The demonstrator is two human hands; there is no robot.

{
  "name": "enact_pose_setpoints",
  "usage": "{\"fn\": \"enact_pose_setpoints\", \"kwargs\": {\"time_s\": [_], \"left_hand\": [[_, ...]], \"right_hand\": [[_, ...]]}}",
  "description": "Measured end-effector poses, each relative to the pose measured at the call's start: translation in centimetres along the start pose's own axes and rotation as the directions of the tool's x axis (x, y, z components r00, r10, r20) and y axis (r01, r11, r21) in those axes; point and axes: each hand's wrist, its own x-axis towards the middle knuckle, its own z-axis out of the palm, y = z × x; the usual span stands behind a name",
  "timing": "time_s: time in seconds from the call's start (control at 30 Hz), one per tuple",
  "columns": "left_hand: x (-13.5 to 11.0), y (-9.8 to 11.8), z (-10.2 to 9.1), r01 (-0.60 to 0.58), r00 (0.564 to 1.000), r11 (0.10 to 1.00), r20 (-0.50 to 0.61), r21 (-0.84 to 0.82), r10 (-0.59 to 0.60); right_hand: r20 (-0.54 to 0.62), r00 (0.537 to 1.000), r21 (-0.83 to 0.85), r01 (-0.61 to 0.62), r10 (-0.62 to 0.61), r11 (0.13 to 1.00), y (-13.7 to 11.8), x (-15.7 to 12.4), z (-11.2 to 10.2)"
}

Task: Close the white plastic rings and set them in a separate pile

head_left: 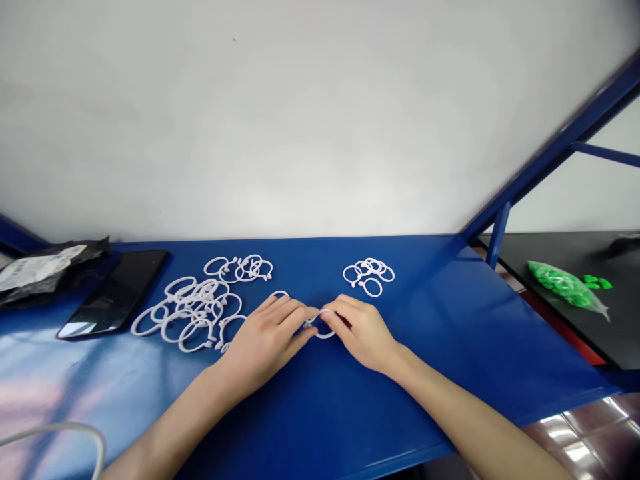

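My left hand (277,328) and my right hand (361,328) meet over the middle of the blue table (320,413). Between them is a thin white ring (326,335), pinched by the fingertips of both; its left end, at a small knob, lies in my left fingers. Another white ring (280,293) shows partly behind my left hand. To the left spreads a large pile of white rings (193,310) with small knobs, some partly covered by my left hand. Farther back lies a smaller group of rings (250,268). Several more rings (370,270) sit beyond my right hand.
A black tablet or large phone (117,293) and a black plastic package (47,270) with a white label lie at the left. A white cable (75,427) curves in the lower left. On a black table (530,267) at right is a clear bag of green pieces (565,283).
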Motion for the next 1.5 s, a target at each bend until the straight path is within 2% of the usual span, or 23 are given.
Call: {"fn": "enact_pose_setpoints", "kwargs": {"time_s": [0.2, 0.33, 0.43, 0.57, 0.7, 0.77, 0.9, 1.13, 1.23, 1.37, 1.5], "left_hand": [[0.4, 0.0, -0.3, 0.028, 0.999, 1.0, -0.023, -0.012, -0.029], [0.2, 0.0, -0.1, 0.009, 0.999, 1.0, -0.038, 0.022, -0.008], [-0.1, 0.2, 0.1, -0.014, 1.0, 1.0, -0.026, 0.008, 0.014], [-0.1, 0.3, 0.1, -0.033, 0.997, 0.999, -0.07, 0.035, 0.035], [0.1, 0.2, 0.1, 0.054, 0.992, 0.994, -0.117, 0.095, -0.042], [0.1, 0.0, 0.1, 0.087, 0.992, 0.99, -0.106, 0.11, -0.075], [0.1, -0.1, 0.2, 0.059, 0.997, 0.992, -0.053, 0.11, -0.054], [-0.1, 0.5, 0.4, 0.05, 0.999, 0.995, -0.023, 0.086, -0.048], [-0.3, 0.7, 0.8, 0.049, 0.999, 0.995, -0.011, 0.084, -0.048], [-0.4, 1.0, 1.1, 0.031, 0.997, 0.997, -0.073, 0.071, -0.026], [-0.4, 1.6, 1.0, 0.011, 0.99, 0.998, -0.142, 0.06, -0.002]], "right_hand": [[-0.05, 0.999, 0.034, -0.02, 0.021, 0.999, 0.3, -0.2, 0.4], [-0.087, 0.996, 0.143, 0.049, -0.037, 0.988, 0.3, -0.4, 0.5], [-0.05, 0.996, 0.168, 0.075, -0.068, 0.983, 0.0, -0.4, 0.4], [-0.016, 1.0, 0.228, 0.005, -0.002, 0.974, -0.4, -0.3, 0.4], [-0.028, 0.995, 0.337, -0.086, 0.101, 0.938, -0.8, -0.2, 0.5], [-0.044, 0.99, 0.375, -0.109, 0.134, 0.921, -0.9, -0.1, 0.6], [-0.066, 0.987, 0.394, -0.109, 0.146, 0.912, -0.8, -0.1, 0.6], [-0.069, 0.997, 0.202, 0.037, -0.023, 0.979, -0.5, -0.5, 0.5], [-0.046, 0.997, 0.183, 0.063, -0.056, 0.981, -0.4, -0.8, 0.6], [-0.047, 0.993, 0.188, 0.112, -0.104, 0.976, -0.6, -1.2, 0.5], [-0.049, 0.985, 0.12, 0.168, -0.163, 0.979, -1.0, -1.6, 0.4]]}}
